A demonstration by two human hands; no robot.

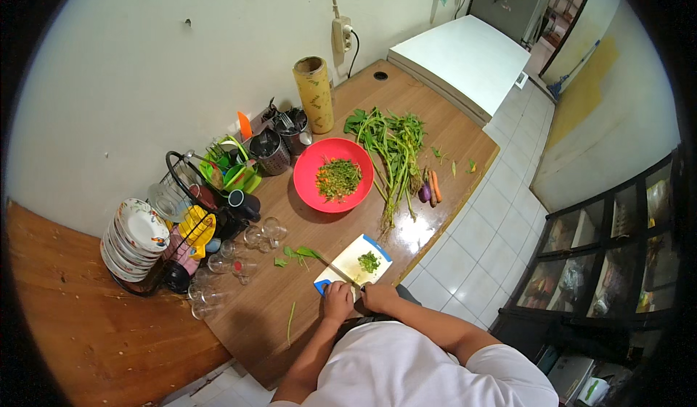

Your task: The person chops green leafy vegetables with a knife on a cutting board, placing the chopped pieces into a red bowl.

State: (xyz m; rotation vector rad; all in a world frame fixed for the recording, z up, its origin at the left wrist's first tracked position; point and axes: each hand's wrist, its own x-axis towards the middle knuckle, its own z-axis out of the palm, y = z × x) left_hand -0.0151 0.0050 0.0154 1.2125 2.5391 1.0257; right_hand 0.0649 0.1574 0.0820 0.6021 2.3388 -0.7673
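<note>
A white cutting board [343,262] with blue ends lies on the wooden table before me, with a small heap of chopped greens [369,262] on it. My right hand [379,298] grips the handle of a kitchen knife [342,272], whose blade points up and left across the board. My left hand [338,299] rests at the board's near edge beside the blade; whether it holds a piece of green is hidden. Loose leaves [297,254] lie left of the board. Beyond it, a red plastic bowl [305,189] holds cut greens and orange bits.
Leafy stalks [389,156], carrots [435,186] and a purple vegetable [424,192] lie at the table's right. Glass cups [245,268], stacked plates [142,224], a dish rack and cutlery holders [270,154] line the left. A patterned yellow roll [315,96] stands by the wall.
</note>
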